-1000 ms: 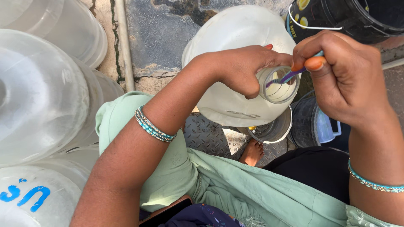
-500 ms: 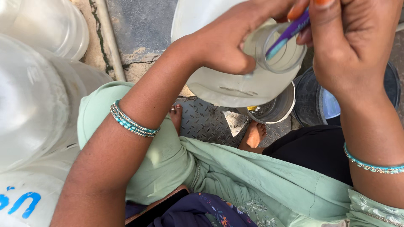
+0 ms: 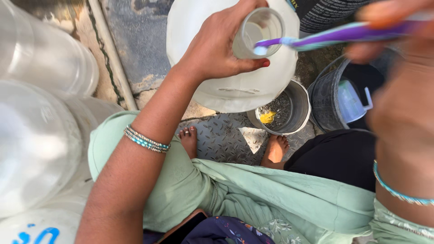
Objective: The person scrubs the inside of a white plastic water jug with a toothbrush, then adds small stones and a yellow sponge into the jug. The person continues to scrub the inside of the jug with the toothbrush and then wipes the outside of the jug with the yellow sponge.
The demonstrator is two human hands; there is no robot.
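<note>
My left hand (image 3: pixel 217 47) grips the neck of a large translucent white water jug (image 3: pixel 235 86), tilted so its round mouth faces me. My right hand (image 3: pixel 398 49), close to the camera and blurred, holds a purple toothbrush (image 3: pixel 334 35) by the handle. The brush head rests at the rim of the jug's mouth. Both wrists wear turquoise bangles. My bare feet (image 3: pixel 189 140) stand on a metal tread plate below the jug.
Several big clear water jugs (image 3: pixel 40 135) are stacked at the left. A small steel bucket (image 3: pixel 298 101) with grit and something yellow sits under the jug. A dark bucket (image 3: pixel 330 97) holding a pale blue mug stands at the right.
The jug and both hands have risen toward the camera and now fill the top of the view. The right hand drew back, leaving the brush head at the jug's rim.
</note>
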